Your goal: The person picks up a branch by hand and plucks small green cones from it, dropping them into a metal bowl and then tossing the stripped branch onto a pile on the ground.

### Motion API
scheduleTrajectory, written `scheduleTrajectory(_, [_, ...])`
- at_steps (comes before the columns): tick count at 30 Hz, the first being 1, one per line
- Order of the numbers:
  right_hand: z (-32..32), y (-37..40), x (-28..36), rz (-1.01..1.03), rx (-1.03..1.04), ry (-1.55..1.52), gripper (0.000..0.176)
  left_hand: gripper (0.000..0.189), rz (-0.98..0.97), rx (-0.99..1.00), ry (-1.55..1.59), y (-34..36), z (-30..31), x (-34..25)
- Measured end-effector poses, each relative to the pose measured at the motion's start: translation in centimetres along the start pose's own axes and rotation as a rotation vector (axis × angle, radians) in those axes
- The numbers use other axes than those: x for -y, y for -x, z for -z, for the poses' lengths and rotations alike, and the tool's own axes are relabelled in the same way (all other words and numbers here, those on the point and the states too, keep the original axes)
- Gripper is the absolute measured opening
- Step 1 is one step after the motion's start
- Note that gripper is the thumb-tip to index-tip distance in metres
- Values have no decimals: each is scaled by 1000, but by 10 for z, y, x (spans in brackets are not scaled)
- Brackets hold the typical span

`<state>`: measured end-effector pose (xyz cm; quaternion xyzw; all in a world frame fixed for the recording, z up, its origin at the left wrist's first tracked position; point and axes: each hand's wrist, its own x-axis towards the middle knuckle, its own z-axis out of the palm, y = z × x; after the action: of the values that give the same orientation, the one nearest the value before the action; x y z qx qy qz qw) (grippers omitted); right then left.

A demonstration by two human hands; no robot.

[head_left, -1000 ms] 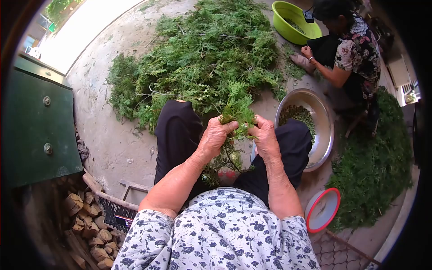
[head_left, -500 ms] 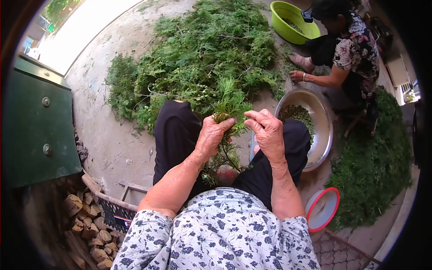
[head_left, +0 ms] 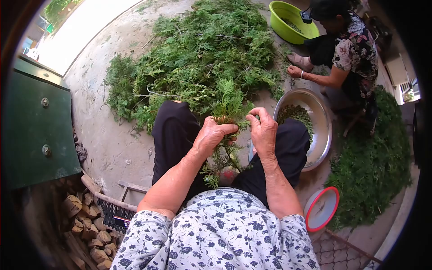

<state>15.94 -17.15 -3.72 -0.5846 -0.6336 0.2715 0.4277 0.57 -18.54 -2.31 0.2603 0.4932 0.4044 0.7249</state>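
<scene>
My left hand [head_left: 217, 136] is closed round a leafy evergreen branch [head_left: 228, 104] that looks like cypress. Its green sprays fan out above the thumb, and thin twigs hang below between my knees. Just to the right, my right hand [head_left: 263, 131] makes a pinch with thumb and forefinger at the edge of the sprays. What lies between those fingertips is too small to make out. Beside my right knee stands a metal basin [head_left: 325, 135], partly hidden by the knee, with many small green cones [head_left: 297, 116] in it.
A large heap of evergreen branches [head_left: 198, 54] covers the floor ahead. A co-worker [head_left: 355, 54] sits at the upper right near a yellow-green tub [head_left: 288, 33]. More greenery [head_left: 371, 166], a red-rimmed bowl [head_left: 321, 209], a green cabinet [head_left: 38, 126] and firewood [head_left: 92, 225] surround me.
My right hand has turned and shifted slightly left, its thumb and forefinger now closed together at the sprays. My left thumb has moved a little right. The co-worker's hand has moved slightly.
</scene>
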Motion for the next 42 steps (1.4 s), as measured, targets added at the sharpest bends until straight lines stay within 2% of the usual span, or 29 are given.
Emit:
scheduleTrajectory(1, [2, -3, -3, 1, 0, 0, 8, 15, -1, 0, 0, 0, 1, 1])
scheduleTrajectory(3, [12, -16, -13, -257, -167, -117, 5, 15, 62, -28, -8, 1, 5, 2])
scheduleTrajectory(5, [26, -25, -22, -403, -105, -669, 8, 12, 49, -55, 6, 3, 4, 0])
scheduleTrajectory(7, [31, -23, -14, -506, -18, -992, 12, 11, 56, -83, 130, -1, 7, 4])
scheduleTrajectory(8, [33, -20, -10, -505, -14, -988, 12, 11, 43, -108, 141, 0, 5, 1])
scheduleTrajectory(10, [31, -12, -4, -552, 132, -1261, 14, 12, 59, -114, 147, -2, 7, 2])
scheduleTrajectory(13, [17, 2, -5, -568, 200, -1198, 15, 12, 78, -100, 119, -2, 6, 3])
scheduleTrajectory(14, [10, 6, -4, -521, 206, -1051, 16, 13, 73, -89, 95, -1, 6, 2])
scheduleTrajectory(15, [5, 9, -1, -520, 203, -1052, 16, 13, 74, -88, 92, -2, 6, 2])
scheduleTrajectory(17, [-3, 12, 8, -366, 239, -544, 17, 13, 41, -43, 102, -2, 6, 3])
scheduleTrajectory(18, [-7, 12, 8, -239, 226, -401, 17, 13, 41, -43, 102, -2, 6, 3])
scheduleTrajectory(21, [-12, 11, 4, -192, 233, -337, 16, 14, -13, -24, 67, -1, 5, 2])
scheduleTrajectory(22, [-11, 11, 6, -314, 271, -413, 13, 13, -17, -5, 48, 0, 6, 1])
scheduleTrajectory(23, [-11, 9, 3, -312, 272, -415, 13, 12, -21, 13, 29, 0, 7, -1])
scheduleTrajectory(25, [-9, 1, -11, -598, 263, -1134, 10, 12, -16, 11, 65, 0, 9, -1])
scheduleTrajectory(26, [-1, -6, -3, -601, 149, -1119, 10, 13, -11, 11, 101, -1, 10, -2])
scheduleTrajectory(28, [27, -17, 0, -440, 50, -1035, 12, 14, -3, -5, 203, -3, 13, -1])
scheduleTrajectory(32, [102, -29, -18, -234, -261, -621, 16, 28, -11, -14, 409, -8, 24, -6])
scheduleTrajectory(34, [140, -26, -37, -232, -393, -334, 17, 43, -41, 71, 526, -17, 36, -1])
scheduleTrajectory(37, [192, -14, -89, -264, -388, 260, 33, 49, -60, 129, 697, -14, 38, -10])
scheduleTrajectory(39, [220, -6, -125, -341, -372, 585, 35, 54, -64, 121, 702, -16, 42, -10])
scheduleTrajectory(42, [220, -4, -120, -407, -403, 580, 34, 55, -80, 133, 781, -16, 44, -11])
